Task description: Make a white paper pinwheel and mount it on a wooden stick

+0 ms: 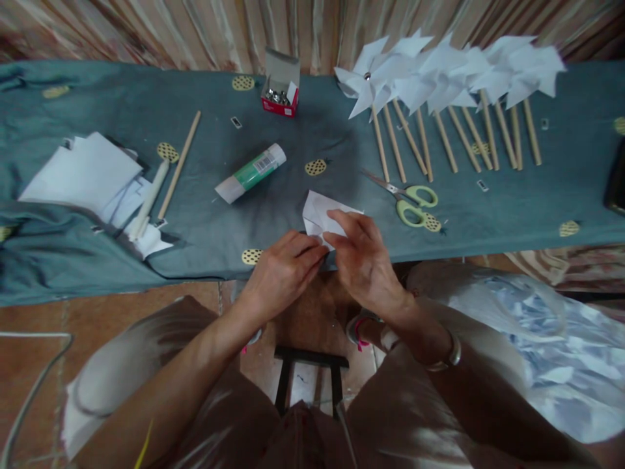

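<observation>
A folded piece of white paper (319, 212) lies at the near edge of the table covered in grey-blue cloth (97, 104). My left hand (283, 270) presses its closed fingers on the paper's near left corner. My right hand (361, 257) pinches the paper's near edge, fingers bent over it. The two hands touch each other above the table edge.
A glue stick (251, 172) lies left of the paper, green-handled scissors (407, 198) to the right. Several finished white pinwheels on wooden sticks (439, 85) line the back right. An open red box of pins (280, 91) stands behind. White paper sheets (85, 172) and a loose stick (180, 163) are at left.
</observation>
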Demonstrator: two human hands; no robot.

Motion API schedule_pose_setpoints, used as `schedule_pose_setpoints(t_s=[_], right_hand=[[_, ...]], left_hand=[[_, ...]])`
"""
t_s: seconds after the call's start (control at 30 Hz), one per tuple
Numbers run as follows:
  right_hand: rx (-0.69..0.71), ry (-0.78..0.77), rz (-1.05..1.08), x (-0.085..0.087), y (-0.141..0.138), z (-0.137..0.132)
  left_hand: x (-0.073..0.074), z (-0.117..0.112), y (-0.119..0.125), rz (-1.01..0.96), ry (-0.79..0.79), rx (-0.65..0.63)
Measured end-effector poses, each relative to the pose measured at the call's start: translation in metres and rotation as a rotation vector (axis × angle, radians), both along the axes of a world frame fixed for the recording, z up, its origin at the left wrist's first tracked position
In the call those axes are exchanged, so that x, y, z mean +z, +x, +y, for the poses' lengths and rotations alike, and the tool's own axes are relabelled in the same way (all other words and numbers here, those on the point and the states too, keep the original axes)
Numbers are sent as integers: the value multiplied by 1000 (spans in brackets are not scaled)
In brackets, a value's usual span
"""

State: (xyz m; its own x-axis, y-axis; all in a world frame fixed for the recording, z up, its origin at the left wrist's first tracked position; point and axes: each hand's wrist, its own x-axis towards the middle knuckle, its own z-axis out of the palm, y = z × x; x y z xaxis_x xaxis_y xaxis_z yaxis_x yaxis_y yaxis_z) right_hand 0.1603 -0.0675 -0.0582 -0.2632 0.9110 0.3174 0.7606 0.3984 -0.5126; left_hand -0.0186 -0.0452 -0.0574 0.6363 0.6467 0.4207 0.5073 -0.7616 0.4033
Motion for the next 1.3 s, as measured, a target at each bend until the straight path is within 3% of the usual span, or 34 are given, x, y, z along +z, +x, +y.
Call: schedule_pose_setpoints(t_s=[0.2,0.4,0.57,0.93,1.3], right_hand=[[2,-1,34,-5,-2,0],[8,25,158,2,17,2],[-112,-2,103,3,29,8],[-114,-10,69,6,31,7],[-121,-31,98,11,23,1]], left_hand=[[-3,0,1,-19,6,16],[-2,0,0,10,17,32],[2,1,0,40,5,36],[4,19,-15,49,92,92],[12,4,2,148,109,19]])
